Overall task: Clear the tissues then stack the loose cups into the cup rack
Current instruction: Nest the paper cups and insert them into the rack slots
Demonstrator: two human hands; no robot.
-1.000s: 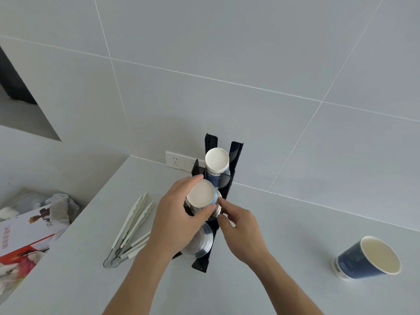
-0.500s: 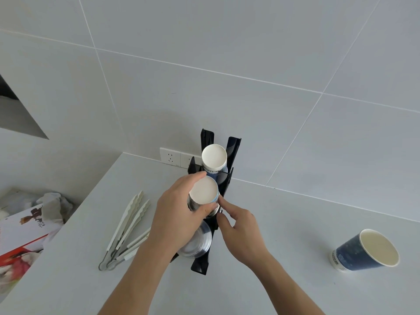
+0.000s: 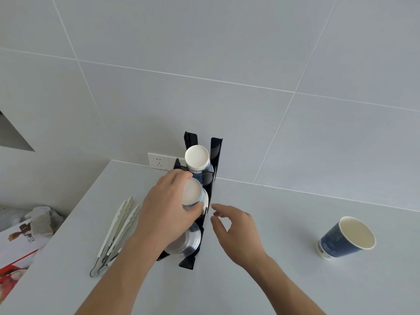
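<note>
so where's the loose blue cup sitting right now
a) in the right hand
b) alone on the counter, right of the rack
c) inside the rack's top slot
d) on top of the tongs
b: the blue cup stands upright on the counter, apart from the cup rack, with the open right hand not touching it.

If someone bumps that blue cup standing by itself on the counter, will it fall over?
Probably, yes. The blue cup looks like thin paper and seems empty, so it is likely very light. Its base is narrower than its rim, so a nudge near the top could tip it. On its side it would likely roll in a curve on the smooth counter. It might crush if squeezed.
</note>
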